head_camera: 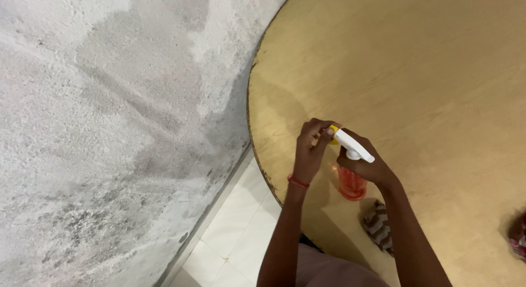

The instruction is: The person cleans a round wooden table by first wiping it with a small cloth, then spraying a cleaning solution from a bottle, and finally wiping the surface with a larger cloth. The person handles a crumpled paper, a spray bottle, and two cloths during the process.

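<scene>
A spray bottle (351, 185) with clear reddish liquid and a white trigger head with a yellow nozzle tip stands over the round wooden table (416, 73). My right hand (366, 162) is wrapped around the bottle's neck, under the white head. My left hand (310, 150), with a red thread band at the wrist, pinches the yellow nozzle at the front of the head. A striped brown and white cloth (378, 225) lies on the table just below the bottle, partly hidden by my right forearm.
The table's curved edge (251, 128) runs close to a rough grey plastered wall (109, 128). White floor tiles (235, 237) show in the gap between them. A dark reddish object (518, 235) sits at the right edge of the view.
</scene>
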